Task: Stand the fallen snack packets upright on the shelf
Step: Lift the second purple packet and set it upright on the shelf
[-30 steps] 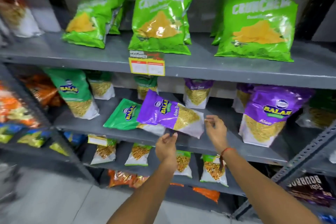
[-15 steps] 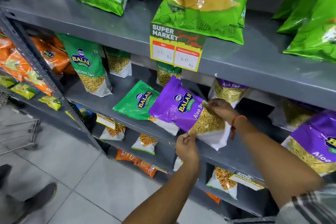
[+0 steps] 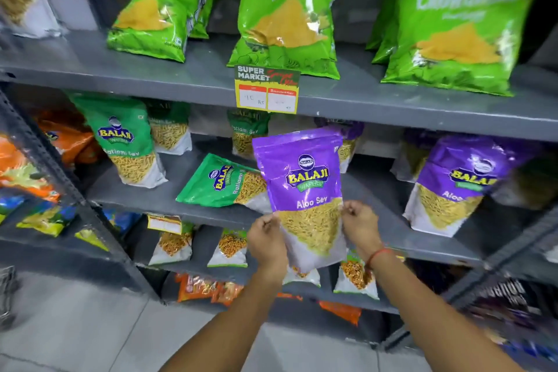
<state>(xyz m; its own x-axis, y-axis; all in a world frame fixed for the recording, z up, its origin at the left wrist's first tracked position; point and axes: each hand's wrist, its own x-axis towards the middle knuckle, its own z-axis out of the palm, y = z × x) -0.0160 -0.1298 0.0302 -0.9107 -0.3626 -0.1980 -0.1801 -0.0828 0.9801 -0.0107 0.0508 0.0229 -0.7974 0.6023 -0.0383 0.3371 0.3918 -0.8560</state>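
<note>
A purple Aloo Sev packet (image 3: 305, 181) is held upright in front of the middle grey shelf (image 3: 145, 198). My left hand (image 3: 267, 240) grips its lower left edge and my right hand (image 3: 359, 225) grips its lower right edge. Just left of it, a green Ratlami Sev packet (image 3: 220, 183) lies flat on its side on that shelf. Another purple Aloo Sev packet (image 3: 456, 184) stands upright at the right. A green Ratlami Sev packet (image 3: 123, 139) stands upright at the left.
Large green Crunchem bags (image 3: 290, 9) stand on the top shelf above a yellow price tag (image 3: 267, 89). Small packets (image 3: 172, 246) line the lower shelf. Orange packets (image 3: 63, 136) fill the left rack. A slanted shelf post (image 3: 60, 172) runs down the left.
The purple packet lay flat on the shelf; both hands took it by its lower edges and turned it upright. The camera has moved back and tilted up.
</note>
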